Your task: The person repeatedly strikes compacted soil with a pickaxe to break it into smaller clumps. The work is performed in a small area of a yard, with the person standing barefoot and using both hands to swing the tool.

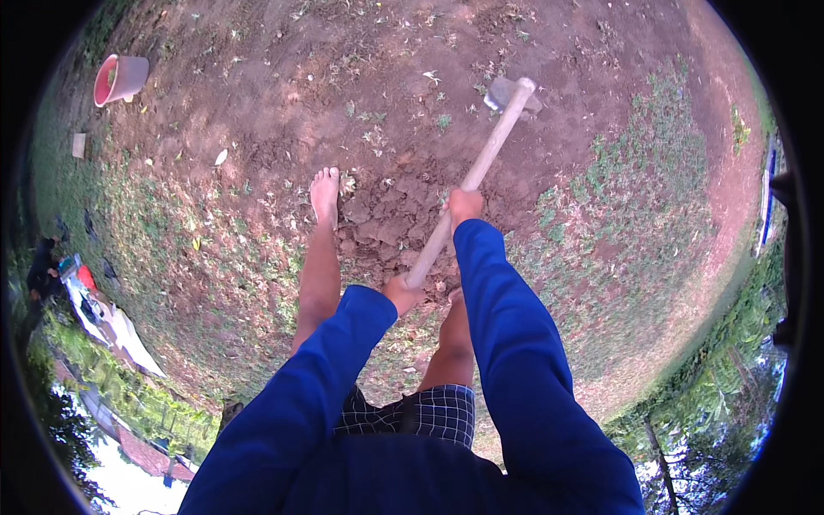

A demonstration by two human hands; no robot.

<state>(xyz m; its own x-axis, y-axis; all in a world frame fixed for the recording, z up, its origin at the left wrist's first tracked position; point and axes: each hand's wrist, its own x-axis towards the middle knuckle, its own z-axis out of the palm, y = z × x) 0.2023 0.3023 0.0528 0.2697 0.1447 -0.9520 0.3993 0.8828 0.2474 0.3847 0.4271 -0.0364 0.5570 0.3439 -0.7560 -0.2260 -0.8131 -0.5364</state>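
Observation:
Both my hands grip the wooden handle of a hoe [490, 147], which slants from my body up to the right. My left hand [403, 295] closes round the lower end of the handle, and my right hand [465, 205] holds it around the middle. At the far end, the metal hoe head [503, 94] appears slightly blurred over brown soil; its height above the ground cannot be told. Broken clods of loosened soil [393, 219] lie between my bare feet, partly behind the handle.
My bare left foot [324, 193] stands beside the loosened soil. A pink bucket [131, 78] lies tipped at the upper left, near a small block [78, 145]. Grass patches [618, 193] spread to the right. At the far left a person [42, 270] is beside a white sheet [129, 338] with items.

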